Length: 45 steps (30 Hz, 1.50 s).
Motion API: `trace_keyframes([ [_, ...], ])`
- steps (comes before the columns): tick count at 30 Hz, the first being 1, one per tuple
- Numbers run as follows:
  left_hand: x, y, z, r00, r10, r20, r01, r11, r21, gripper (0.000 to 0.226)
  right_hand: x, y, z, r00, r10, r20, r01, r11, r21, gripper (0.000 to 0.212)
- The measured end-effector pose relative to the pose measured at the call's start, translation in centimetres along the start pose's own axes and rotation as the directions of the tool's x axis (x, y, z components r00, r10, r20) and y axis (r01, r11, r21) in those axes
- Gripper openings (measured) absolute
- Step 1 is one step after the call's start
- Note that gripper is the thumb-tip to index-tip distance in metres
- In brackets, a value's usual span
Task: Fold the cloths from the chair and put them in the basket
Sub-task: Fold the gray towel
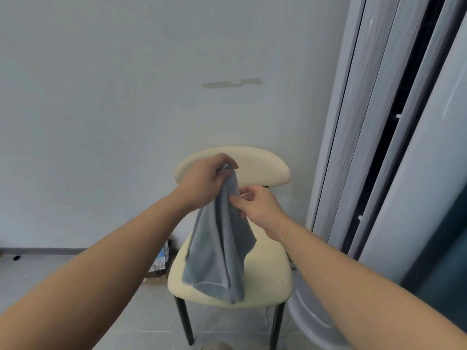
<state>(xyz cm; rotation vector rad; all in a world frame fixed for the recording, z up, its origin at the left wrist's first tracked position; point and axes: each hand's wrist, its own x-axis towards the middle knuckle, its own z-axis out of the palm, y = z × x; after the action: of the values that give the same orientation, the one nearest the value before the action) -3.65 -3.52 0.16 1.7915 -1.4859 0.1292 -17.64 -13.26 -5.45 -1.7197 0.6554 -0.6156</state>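
Note:
A grey-blue cloth (219,251) hangs in front of a cream chair (267,279) with black legs. My left hand (204,180) grips the cloth's top corner, level with the chair's backrest (262,168). My right hand (255,203) pinches the cloth's right edge a little lower down. The cloth's lower end hangs over the seat; whether it touches the seat I cannot tell. No basket is in view.
A white wall stands behind the chair. To the right are tall white door or cabinet panels (394,147) and a round grey base (310,322) on the floor. A small printed bag (160,261) lies on the grey floor left of the chair.

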Motion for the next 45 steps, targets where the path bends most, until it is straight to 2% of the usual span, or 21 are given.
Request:
trace_keyframes([
  [2,0.4,-0.1,-0.8,0.999,0.012,-0.053,-0.011,1.0,0.018,0.017,-0.1,0.6,-0.1,0.993,0.031,0.116,-0.012,0.987,-0.163,0.023],
  [5,1.5,-0.8,-2.5,0.991,-0.011,-0.13,0.018,0.999,0.049,0.016,-0.4,1.8,-0.3,0.958,0.115,0.264,0.008,0.906,-0.423,0.028],
  [9,2.4,-3.0,-5.6,0.963,-0.141,-0.228,0.144,0.99,-0.004,0.016,-0.9,2.6,-1.1,0.904,0.203,0.377,0.057,0.816,-0.576,0.029],
  [13,2.6,-5.5,-8.5,0.918,-0.224,-0.328,0.235,0.972,-0.008,0.016,-0.8,3.0,-2.2,0.863,0.27,0.428,0.107,0.73,-0.675,0.021],
  [16,2.0,-7.5,-10.2,0.889,-0.273,-0.367,0.284,0.959,-0.024,0.016,-0.7,2.3,-3.1,0.87,0.219,0.441,0.19,0.677,-0.711,0.02],
  [20,0.9,-9.6,-11.6,0.843,-0.335,-0.421,0.354,0.935,-0.034,0.017,0.3,-1.3,-4.4,0.863,0.082,0.499,0.418,0.439,-0.795,0.023],
  [22,0.3,-10.7,-12.5,0.799,-0.389,-0.458,0.393,0.915,-0.09,0.017,0.7,-4.1,-5.5,0.886,-0.015,0.464,0.431,0.398,-0.81,0.027],
  [24,-0.4,-11.8,-13.3,0.757,-0.453,-0.472,0.429,0.888,-0.165,0.017,1.0,-7.3,-6.7,0.907,-0.138,0.398,0.413,0.476,-0.777,0.036],
  [26,-1.0,-12.7,-13.6,0.733,-0.487,-0.475,0.441,0.872,-0.213,0.019,1.2,-10.2,-7.5,0.914,-0.224,0.339,0.404,0.597,-0.693,0.027],
  [29,-1.6,-13.2,-13.5,0.726,-0.519,-0.451,0.443,0.855,-0.27,0.018,1.3,-13.3,-7.9,0.88,-0.361,0.308,0.462,0.499,-0.734,0.021],
  [30,-1.6,-13.3,-13.4,0.728,-0.524,-0.443,0.436,0.851,-0.291,0.017,1.3,-13.8,-8.1,0.888,-0.335,0.316,0.456,0.538,-0.709,0.02],
  [32,-1.8,-13.3,-13.2,0.729,-0.531,-0.433,0.423,0.846,-0.325,0.015,1.1,-14.3,-8.6,0.904,-0.246,0.349,0.417,0.688,-0.594,0.015],
  [35,-2.0,-13.3,-13.0,0.747,-0.531,-0.4,0.416,0.843,-0.341,0.02,0.9,-14.3,-8.8,0.903,-0.266,0.337,0.423,0.686,-0.592,0.012],
  [37,-2.1,-13.3,-12.9,0.755,-0.532,-0.384,0.42,0.841,-0.341,0.024,0.5,-14.1,-8.6,0.902,-0.188,0.389,0.388,0.747,-0.54,0.012],
  [38,-2.2,-13.4,-12.9,0.753,-0.536,-0.381,0.423,0.838,-0.344,0.023,0.5,-13.8,-8.4,0.9,-0.172,0.4,0.384,0.746,-0.544,0.012],
  [41,-2.3,-13.6,-12.8,0.748,-0.547,-0.377,0.438,0.833,-0.339,0.021,0.7,-13.4,-8.2,0.914,-0.258,0.313,0.404,0.65,-0.644,0.022],
  [45,-2.4,-13.7,-12.8,0.735,-0.56,-0.383,0.452,0.825,-0.339,0.017,0.7,-13.0,-8.2,0.918,-0.273,0.286,0.39,0.745,-0.541,0.031],
])
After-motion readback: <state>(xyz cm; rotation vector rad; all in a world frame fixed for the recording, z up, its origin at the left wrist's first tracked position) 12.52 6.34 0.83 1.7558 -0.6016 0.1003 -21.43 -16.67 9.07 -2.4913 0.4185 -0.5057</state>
